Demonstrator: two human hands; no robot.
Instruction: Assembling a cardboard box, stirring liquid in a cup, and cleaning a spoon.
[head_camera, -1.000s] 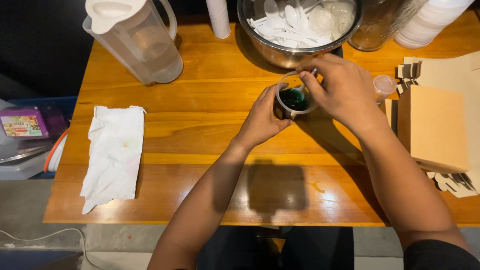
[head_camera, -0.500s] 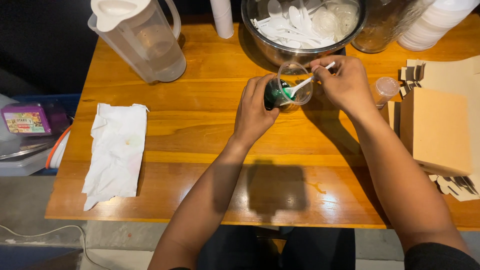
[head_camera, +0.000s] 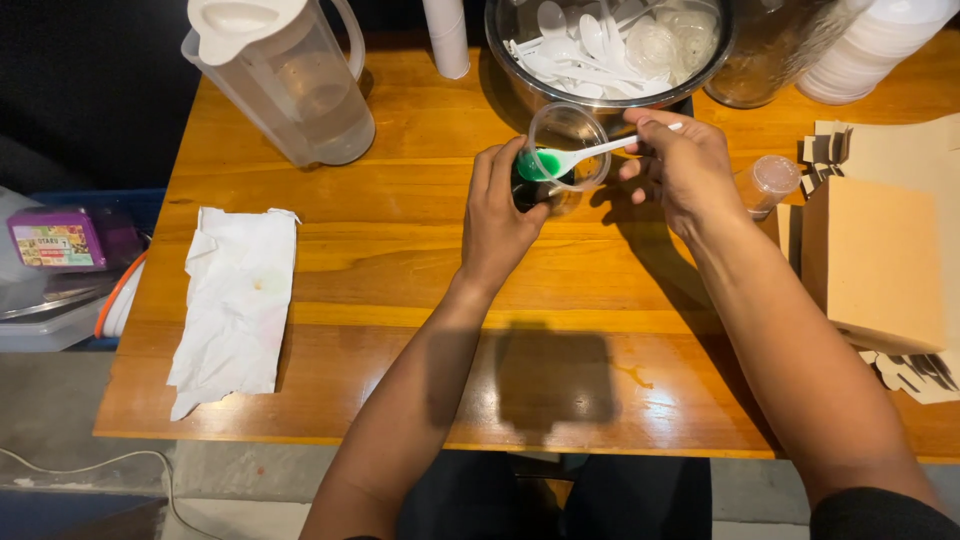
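- Left hand (head_camera: 500, 215) has its grip round a clear plastic cup (head_camera: 565, 150), tilted over the tabletop (head_camera: 400, 270); right hand (head_camera: 685, 165) pinches one white plastic spoon (head_camera: 590, 155) by its handle
- Green stuff sits on the spoon bowl inside the cup; scooping looks partway done
- Counted: one lidded pitcher (head_camera: 290, 85); one steel bowl (head_camera: 610, 50) of spoons and lids; one paper towel (head_camera: 235, 305); one small lidded cup (head_camera: 765, 182)
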